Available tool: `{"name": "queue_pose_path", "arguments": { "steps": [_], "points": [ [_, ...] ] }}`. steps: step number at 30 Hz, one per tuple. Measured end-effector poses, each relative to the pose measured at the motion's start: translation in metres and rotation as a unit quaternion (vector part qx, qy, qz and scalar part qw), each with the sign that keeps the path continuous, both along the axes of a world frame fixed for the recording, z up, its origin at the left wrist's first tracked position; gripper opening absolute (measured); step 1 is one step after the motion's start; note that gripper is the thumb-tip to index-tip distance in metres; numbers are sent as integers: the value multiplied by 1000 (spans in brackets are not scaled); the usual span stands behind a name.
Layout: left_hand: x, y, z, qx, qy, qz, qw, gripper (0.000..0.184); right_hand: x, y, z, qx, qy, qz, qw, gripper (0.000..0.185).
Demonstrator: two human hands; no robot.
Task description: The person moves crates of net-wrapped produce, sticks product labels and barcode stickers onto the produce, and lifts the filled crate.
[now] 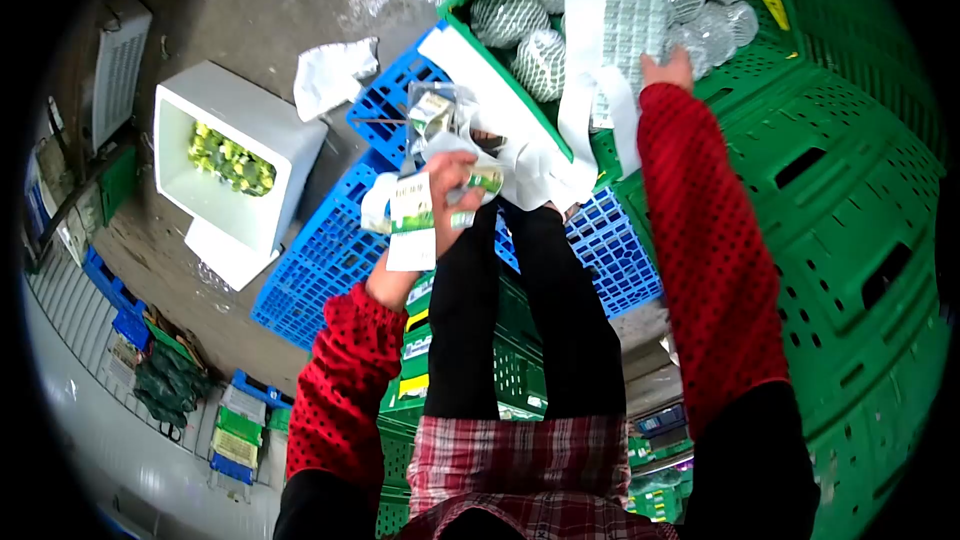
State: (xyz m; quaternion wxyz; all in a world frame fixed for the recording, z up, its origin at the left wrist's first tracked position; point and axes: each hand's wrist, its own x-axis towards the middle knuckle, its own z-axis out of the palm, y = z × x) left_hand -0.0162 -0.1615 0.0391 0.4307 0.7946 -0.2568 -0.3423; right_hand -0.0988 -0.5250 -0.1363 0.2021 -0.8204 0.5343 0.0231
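My left hand (447, 185) is closed around a strip of printed labels (411, 202) with green and white print. Part of the strip hangs below the fingers. Over in the green crate (505, 75), my right hand (668, 70) has thumb and fingers apart, beside the edge of a white sheet with a grid pattern (632, 25). Whether it touches the sheet or the round items behind is hard to tell. Several round items wrapped in white netting (510, 15) fill this crate. White paper strips (577, 110) trail over its near edge.
Stacked green crates (800, 200) rise on the right. A blue pallet (330, 250) lies beneath, with a clear bag of labels (436, 110) on it. On the floor at left are a white foam box (215, 90) holding yellow-green produce (230, 160) and a crumpled white sheet (335, 75).
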Motion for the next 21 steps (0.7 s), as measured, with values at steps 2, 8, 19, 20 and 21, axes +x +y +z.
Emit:
{"name": "queue_pose_path", "arguments": {
  "steps": [2, 8, 19, 20, 21],
  "points": [
    [2, -7, -31, 0, -38, -28, 999, 17, 1, -20, -19, 105, 16, 13, 994, 81],
    [-5, -31, -21, 1, -82, -23, 996, 41, 6, 2, 1, 68, -198, -117, 971, 31],
    [94, -108, 332, -48, -180, -18, 982, 70, 31, 113, 463, 322, -440, -20, 838, 25],
    [99, -111, 368, -47, -179, -36, 982, 73, 26, 111, 498, 366, -456, -16, 811, 26],
    [99, -116, 401, -36, -115, -24, 992, 74, 19, 107, 529, 409, -469, -11, 783, 26]
  ]
}}
